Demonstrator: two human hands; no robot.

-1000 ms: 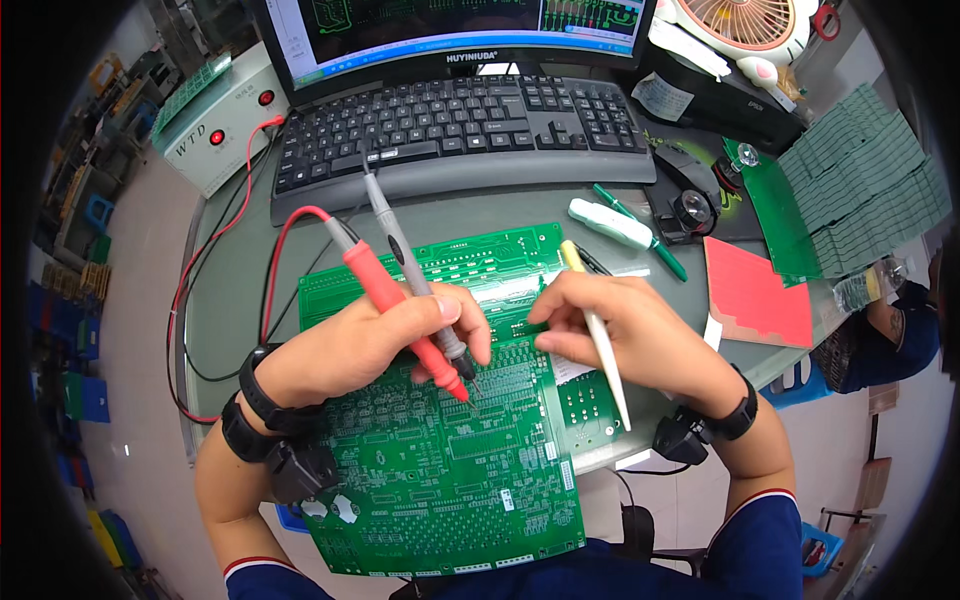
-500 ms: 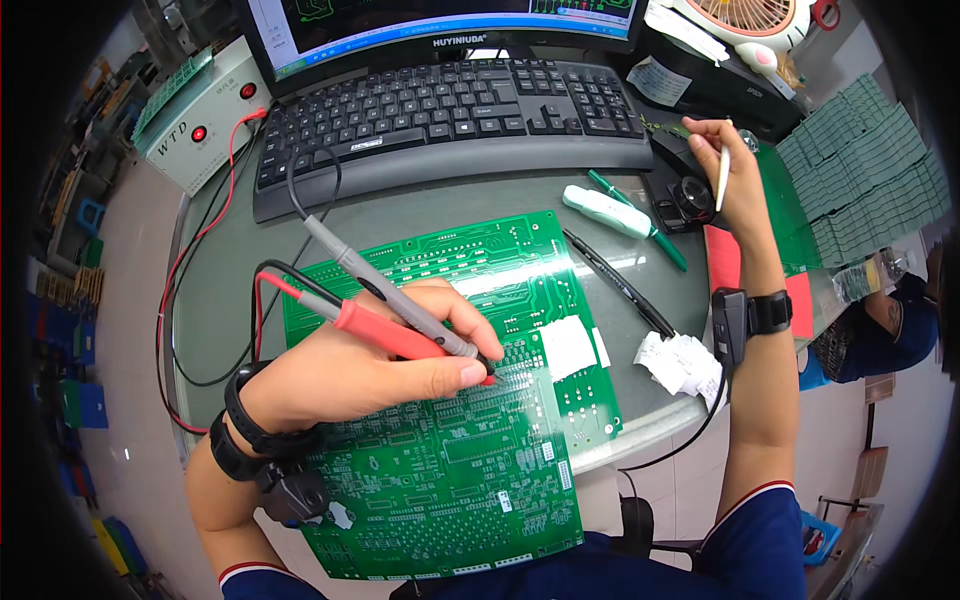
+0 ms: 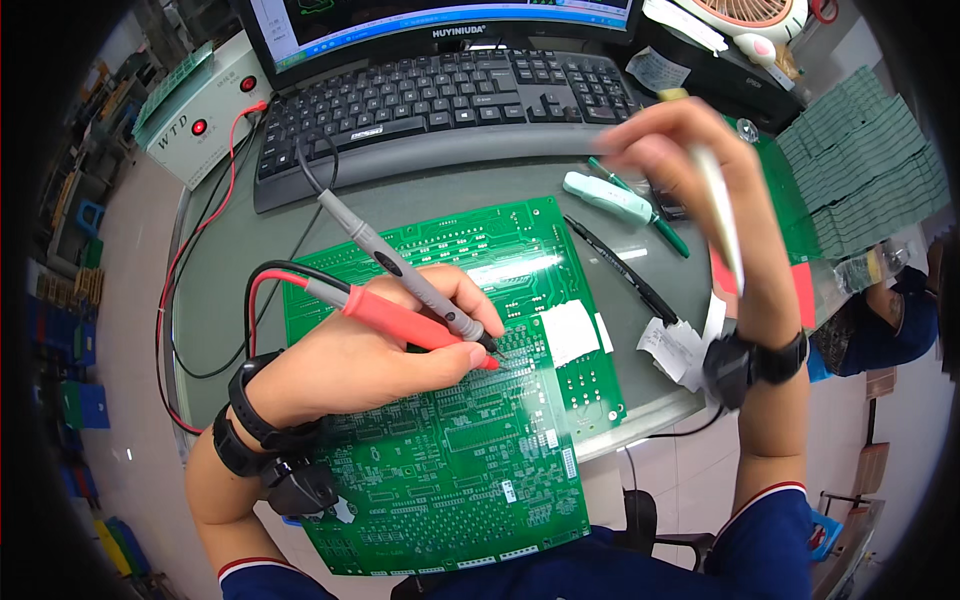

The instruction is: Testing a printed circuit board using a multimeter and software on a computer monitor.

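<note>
My left hand (image 3: 350,365) is closed around two test probes, a red probe (image 3: 395,315) and a grey probe (image 3: 410,278). Their tips come together over the upper right part of a green circuit board (image 3: 440,490). This board lies partly over a second green circuit board (image 3: 400,243). My right hand (image 3: 690,150) is raised near the right end of the keyboard and smeared by motion. A white pen-like stick (image 3: 718,205) slants down from its fingers; its exact kind is unclear.
A black keyboard (image 3: 440,110) stands before a monitor (image 3: 460,32). A mint marker (image 3: 607,198), a green pen (image 3: 668,236), a black pen (image 3: 620,265) and crumpled white paper (image 3: 668,350) lie at right. Stacked green boards (image 3: 860,165) stand farther right; probe cables (image 3: 170,290) trail left.
My right hand has swung leftward toward the keyboard's right end, still with the white stick. My left hand and both probes stay over the board almost unmoved.
</note>
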